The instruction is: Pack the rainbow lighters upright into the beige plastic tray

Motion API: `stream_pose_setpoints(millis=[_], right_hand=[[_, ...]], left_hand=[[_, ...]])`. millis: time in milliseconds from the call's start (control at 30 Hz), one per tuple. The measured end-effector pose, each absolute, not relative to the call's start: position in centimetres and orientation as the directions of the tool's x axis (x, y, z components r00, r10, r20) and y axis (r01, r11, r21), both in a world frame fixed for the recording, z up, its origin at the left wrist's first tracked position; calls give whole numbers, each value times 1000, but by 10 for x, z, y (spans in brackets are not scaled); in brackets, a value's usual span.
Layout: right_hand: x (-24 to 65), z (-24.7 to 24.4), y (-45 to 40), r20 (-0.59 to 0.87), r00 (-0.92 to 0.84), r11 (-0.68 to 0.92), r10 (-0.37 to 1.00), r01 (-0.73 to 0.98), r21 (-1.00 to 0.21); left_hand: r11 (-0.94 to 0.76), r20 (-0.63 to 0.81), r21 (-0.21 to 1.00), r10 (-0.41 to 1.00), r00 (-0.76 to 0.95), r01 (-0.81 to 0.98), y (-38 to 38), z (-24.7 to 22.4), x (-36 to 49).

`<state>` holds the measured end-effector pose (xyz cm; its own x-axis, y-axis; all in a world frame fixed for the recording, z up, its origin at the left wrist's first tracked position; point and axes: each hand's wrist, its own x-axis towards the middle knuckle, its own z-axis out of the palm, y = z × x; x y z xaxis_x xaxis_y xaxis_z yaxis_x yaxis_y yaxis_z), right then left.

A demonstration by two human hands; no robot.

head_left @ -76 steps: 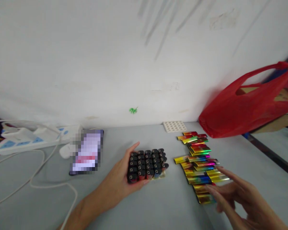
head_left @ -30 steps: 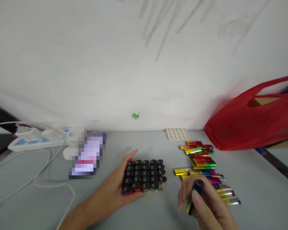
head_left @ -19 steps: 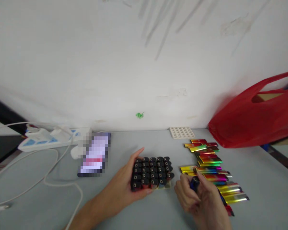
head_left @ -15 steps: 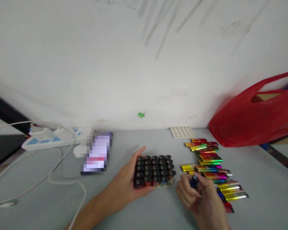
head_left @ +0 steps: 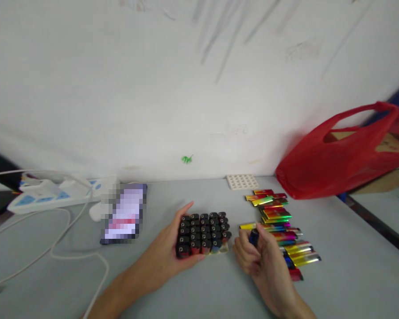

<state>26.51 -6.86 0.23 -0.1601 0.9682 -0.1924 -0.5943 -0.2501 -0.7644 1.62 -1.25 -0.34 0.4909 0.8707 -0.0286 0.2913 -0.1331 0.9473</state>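
Note:
My left hand [head_left: 171,243] is wrapped around the left side of a tray packed with lighters [head_left: 204,232], thumb behind and fingers along the front. The lighters stand upright in rows with their black tops showing. At the front right corner, a bit of the pale tray [head_left: 223,249] shows with no lighter standing in it. My right hand [head_left: 259,257] is closed around a single lighter [head_left: 253,237], whose dark blue end pokes out above the fingers. This hand is just right of the tray, apart from it. Shiny multicoloured lighters [head_left: 276,215] lie in a loose column beyond my right hand.
A white perforated tray [head_left: 242,181] lies against the wall. A red bag [head_left: 335,155] holding cardboard leans at the right. On the left are a phone [head_left: 126,212] with a blurred screen, a white power strip [head_left: 46,199] and a looping white cable [head_left: 79,255].
The view has turned a little to the right, so everything sits further left. My right hand, still closed on the lighter, has come slightly up and nearer the tray.

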Motion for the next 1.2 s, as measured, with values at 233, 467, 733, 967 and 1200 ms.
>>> stream_pose_setpoints(millis=[233, 467, 733, 967, 1200], right_hand=[[263, 3, -67, -224, -141, -264, 964, -574, -775], [262, 0, -68, -189, -76, -200, 979, -528, -825], [262, 0, -74, 140, 136, 145, 981, -30, -989], [273, -2, -75, 263, 50, 247, 963, 211, -946], [279, 0, -78, 254, -53, 257, 966, 341, -904]], left_hand=[[-90, -59, 961, 858, 510, 262, -13, -4, 16], [-130, -28, 951, 867, 497, 281, -13, -7, 14], [-168, 6, 945, 868, 497, 281, -12, -4, 16], [-169, 0, 943, 862, 506, 286, -12, -5, 15], [-131, -18, 953, 875, 484, 273, -12, -5, 14]])
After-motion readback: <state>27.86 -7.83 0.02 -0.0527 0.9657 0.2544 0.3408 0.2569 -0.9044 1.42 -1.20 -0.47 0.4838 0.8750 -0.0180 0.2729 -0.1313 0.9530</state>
